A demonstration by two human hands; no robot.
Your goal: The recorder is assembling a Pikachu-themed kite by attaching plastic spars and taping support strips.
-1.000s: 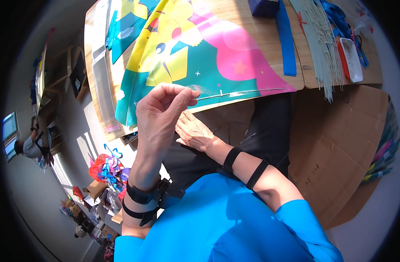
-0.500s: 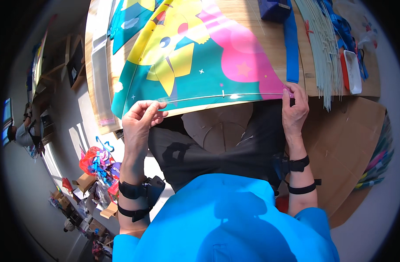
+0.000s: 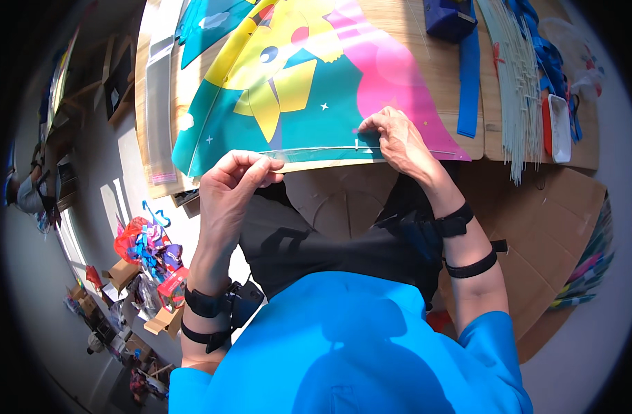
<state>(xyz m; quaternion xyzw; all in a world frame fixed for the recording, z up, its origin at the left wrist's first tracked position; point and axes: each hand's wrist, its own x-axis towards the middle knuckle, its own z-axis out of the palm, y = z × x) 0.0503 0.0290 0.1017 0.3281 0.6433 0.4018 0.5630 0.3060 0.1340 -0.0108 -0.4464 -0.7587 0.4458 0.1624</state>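
While the left hand (image 3: 234, 181) pinches the thin rod (image 3: 330, 149) end, right hand (image 3: 397, 138) grip is clamped on it mid-span, over the kite sheet (image 3: 295, 83) on the bench (image 3: 426, 62).

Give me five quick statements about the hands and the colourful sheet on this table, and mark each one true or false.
1. Both hands pinch a thin rod along the near edge of the colourful sheet. True.
2. The left hand lies flat on the sheet. False: it is raised, fingers pinched on the rod.
3. The right hand rests on the sheet's pink part. True.
4. The bundle of pale sticks lies left of the sheet. False: right.
5. Both wrists are bare. False: both wear black straps.
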